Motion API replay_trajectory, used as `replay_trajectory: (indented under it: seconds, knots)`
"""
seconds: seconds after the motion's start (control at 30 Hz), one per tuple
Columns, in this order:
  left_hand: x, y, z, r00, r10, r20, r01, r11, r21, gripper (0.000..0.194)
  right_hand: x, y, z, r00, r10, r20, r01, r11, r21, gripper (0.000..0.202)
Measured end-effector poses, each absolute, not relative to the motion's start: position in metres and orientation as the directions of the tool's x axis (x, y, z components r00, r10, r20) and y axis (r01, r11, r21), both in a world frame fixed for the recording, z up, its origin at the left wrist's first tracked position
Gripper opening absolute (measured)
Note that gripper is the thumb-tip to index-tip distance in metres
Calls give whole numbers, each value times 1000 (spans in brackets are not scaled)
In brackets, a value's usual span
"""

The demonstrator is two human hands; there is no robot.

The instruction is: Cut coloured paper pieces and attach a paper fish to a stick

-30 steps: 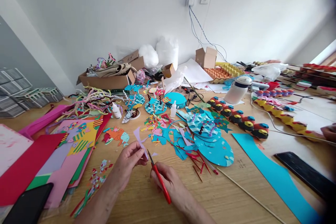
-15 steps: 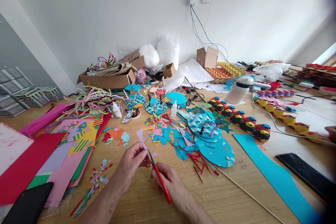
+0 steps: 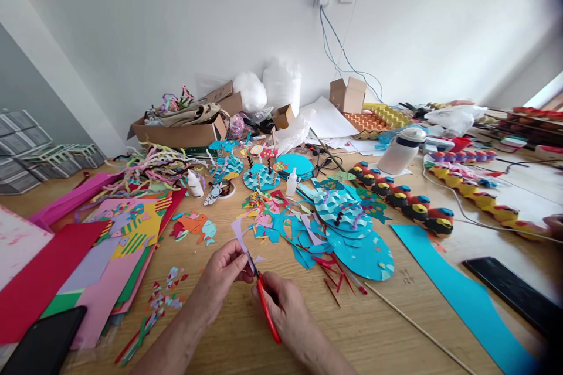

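Between the thumb and fingers of my left hand [image 3: 224, 272] is a narrow strip of lavender paper [image 3: 238, 234], its upper end sticking out past the fingertips. My right hand [image 3: 281, 304] grips red-handled scissors [image 3: 267, 310], whose blades point up and left against the paper. The blades look nearly closed, and their tips are partly hidden by the paper and left fingers. Just beyond the hands lie blue paper scraps [image 3: 303, 249]. Orange and blue paper fish [image 3: 200, 227] rest further left.
Coloured sheets [image 3: 94, 304] and a phone [image 3: 44, 343] are at the left. Small paper bits [image 3: 165, 296] lie beside my left forearm. Blue discs [image 3: 363, 252], a thin stick [image 3: 416, 325], a curved blue sheet [image 3: 461, 299] and another phone [image 3: 510, 290] are to the right. A hand [image 3: 553, 224] shows at the right edge.
The scissor handles have swung slightly left. My left hand and the lavender strip have shifted a little to the right.
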State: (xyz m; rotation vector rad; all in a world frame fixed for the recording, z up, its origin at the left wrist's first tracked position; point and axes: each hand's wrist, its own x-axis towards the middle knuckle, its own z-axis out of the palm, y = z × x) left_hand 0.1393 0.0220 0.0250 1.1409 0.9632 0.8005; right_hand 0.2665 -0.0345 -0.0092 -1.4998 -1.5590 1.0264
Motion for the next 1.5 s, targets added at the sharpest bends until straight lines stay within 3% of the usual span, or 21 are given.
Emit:
replay_trajectory:
  seconds: [0.33,0.5,0.63,0.73,0.87,1.0,1.5]
  knots:
    - [138,23,22,378,899,-221,-49,258,965,19,268,-35,-17,-41,998,56,518,69,-853,29]
    - [137,23,22,386,898,-212,-32,243,969,18,268,-35,-17,-43,998,40,481,56,-875,27]
    - [135,22,24,396,898,-190,0,207,978,17,270,-33,-9,-42,999,-21,315,-6,-949,25]
    - [136,20,24,408,890,-205,33,210,977,16,271,-30,-5,10,997,-71,93,-72,-993,22]
    - [141,18,15,436,871,-226,63,221,973,16,270,-26,-7,25,995,-93,-201,-86,-976,32]
    - [148,15,7,442,864,-242,77,232,970,20,269,-24,-11,36,993,-109,-346,-90,-934,34]
    - [140,19,15,351,911,-216,18,224,974,18,269,-26,-11,4,995,-96,-258,-92,-962,25]
